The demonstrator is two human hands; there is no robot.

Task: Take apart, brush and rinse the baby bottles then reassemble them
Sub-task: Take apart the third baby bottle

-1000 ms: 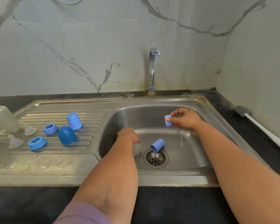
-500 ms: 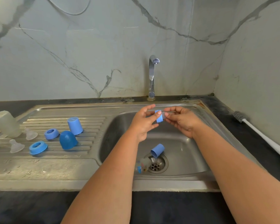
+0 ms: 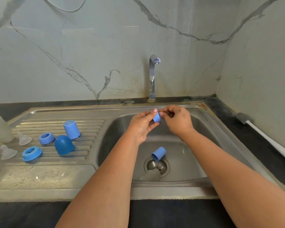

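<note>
Bottle (image 3: 0, 129): clear and cloudy, at the far left edge of the drainboard (image 3: 44, 176), well left of both hands.
Teats: two clear ones, the far teat (image 3: 23, 139) just right of the bottle, the near teat (image 3: 7, 151) closer to the counter edge.
Rings: two blue collars lying flat, the near ring (image 3: 31, 153) right of the near teat, the far ring (image 3: 46, 138) behind it.
Dome cap (image 3: 63, 145): darker blue, mouth down on the ridges, just right of the far ring.
Tall cap (image 3: 71, 129): lighter blue, standing mouth down behind the dome cap, well left of the hands.
Left hand (image 3: 142, 125): raised over the sink (image 3: 196, 145), thumb and forefinger pinched narrowly on the left side of the small cap (image 3: 157, 117), other fingers curled loosely below it.
Small cap: blue, tilted, caught between the two hands above the basin, below and in front of the tap (image 3: 152, 76).
Right hand (image 3: 178, 120): fingertips closed on the right side of the small cap, meeting the left hand's; whether it also pinches something clear I cannot tell.
Loose cap (image 3: 158, 153): blue, on its side on the basin floor, open mouth toward the drain (image 3: 156, 166), straight below the hands.
Clear piece (image 3: 149, 176): blurred, lying at the near edge of the drain; what it is I cannot tell.
Brush (image 3: 260, 134): grey bristle head and white handle on the dark counter, well right of the right hand, along the wall.
</note>
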